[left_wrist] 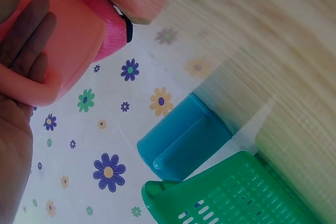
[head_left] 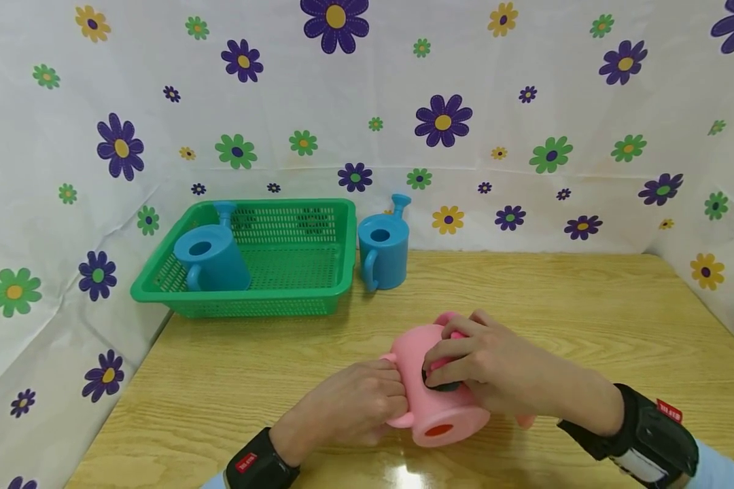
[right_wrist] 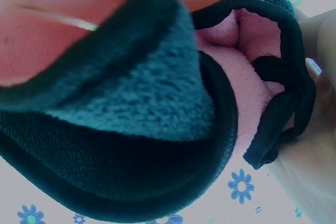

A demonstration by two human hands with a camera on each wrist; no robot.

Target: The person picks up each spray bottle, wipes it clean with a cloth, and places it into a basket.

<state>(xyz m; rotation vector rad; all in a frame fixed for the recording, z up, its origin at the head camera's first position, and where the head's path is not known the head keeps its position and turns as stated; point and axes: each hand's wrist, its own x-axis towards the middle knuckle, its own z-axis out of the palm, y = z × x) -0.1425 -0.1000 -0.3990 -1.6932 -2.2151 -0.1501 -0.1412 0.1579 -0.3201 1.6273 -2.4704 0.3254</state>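
A pink watering can [head_left: 411,360] lies tipped over the table, its top with the round opening facing me. My left hand [head_left: 363,401] grips its handle, fingers curled through the loop, as the left wrist view also shows. Against the can's side my right hand [head_left: 501,363] holds a cloth [right_wrist: 147,98] bunched under the fingers. The cloth is pink on one side and dark teal on the other, with black edging; in the left wrist view its pink part [left_wrist: 113,38] shows beyond the can. Most of the spout is hidden behind the right hand.
A green basket [head_left: 245,297] stands at the back left, with a blue watering can [head_left: 220,261] tilted inside it. Right of the basket, another blue watering can [head_left: 394,255] stands upright on the wooden table [head_left: 556,292]. A flower-print sheet [head_left: 342,81] hangs behind.
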